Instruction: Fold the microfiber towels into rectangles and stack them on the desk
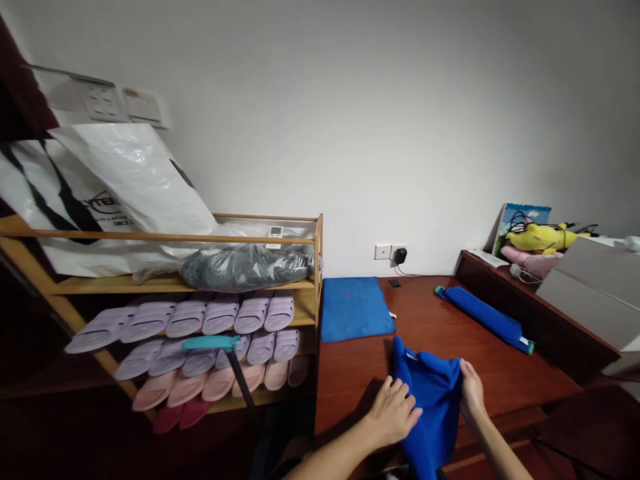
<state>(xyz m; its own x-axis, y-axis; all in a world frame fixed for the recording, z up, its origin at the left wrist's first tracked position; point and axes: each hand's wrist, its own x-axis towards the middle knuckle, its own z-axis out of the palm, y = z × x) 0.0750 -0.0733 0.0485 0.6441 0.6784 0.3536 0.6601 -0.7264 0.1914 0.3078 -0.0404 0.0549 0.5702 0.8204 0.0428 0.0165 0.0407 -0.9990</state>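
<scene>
A bright blue cloth [434, 400] hangs crumpled between my hands at the front edge of the brown table [350, 380]. My left hand [393, 410] grips its left side with curled fingers. On the other side, my right hand [471, 390] pinches the upper right corner. The cloth's lower end drops out of view below the table edge. Behind it, a flat folded blue towel [356, 310] lies by the wall. A long, narrow blue bundle of folded cloth [483, 315] with green ends rests at the table's right.
Left of the table stands a wooden shoe rack [270, 285] with several slippers, a white bag [135, 180] and a plastic-wrapped dark bundle [250, 263]. A raised ledge at right holds a yellow plush toy [540, 237] and a white box [590, 287]. A black plug [401, 255] sits in the wall socket.
</scene>
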